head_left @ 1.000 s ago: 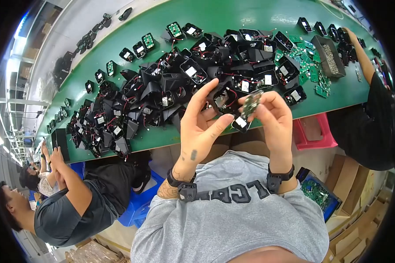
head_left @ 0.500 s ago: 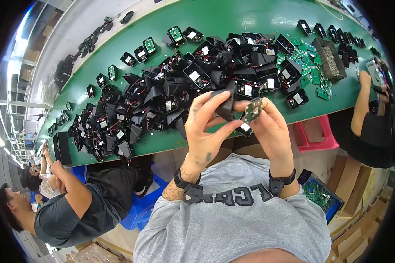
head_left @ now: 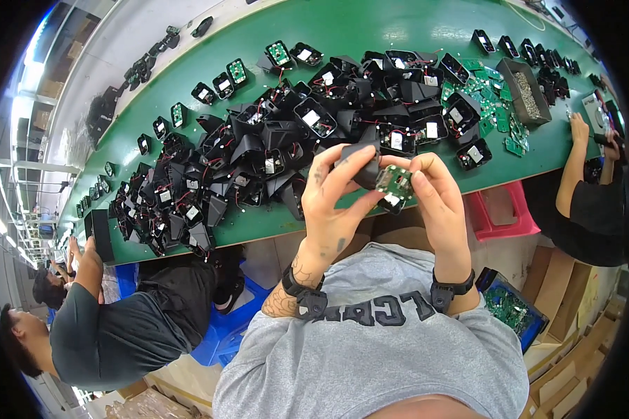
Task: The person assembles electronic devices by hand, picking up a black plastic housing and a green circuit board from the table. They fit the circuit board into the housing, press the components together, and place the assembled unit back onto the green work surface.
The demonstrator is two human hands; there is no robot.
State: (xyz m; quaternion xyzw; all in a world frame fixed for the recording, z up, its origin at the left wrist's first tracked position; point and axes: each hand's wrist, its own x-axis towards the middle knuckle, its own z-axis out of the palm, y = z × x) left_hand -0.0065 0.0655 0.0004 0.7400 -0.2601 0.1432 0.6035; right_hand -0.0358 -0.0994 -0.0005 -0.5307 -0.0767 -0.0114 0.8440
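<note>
Two hands hold a black case and a circuit board just in front of the pile.
The right hand (head_left: 440, 199) has its grip pinching the green circuit board (head_left: 398, 182) by its right edge, near the front of the pile of black cases (head_left: 248, 148); the left hand (head_left: 330, 213) has its grip closed around a black case (head_left: 360, 165), fingers over its top, also in front of the pile. The left thumb tip comes close to the board; whether it touches, I cannot tell. Just right of the pile, loose green boards (head_left: 493, 94) lie on the green tabletop (head_left: 349, 29), and farther right stands a grey bin (head_left: 511, 85) of small pieces. A pink stool (head_left: 523, 209) stands lower, to the pile's right.
</note>
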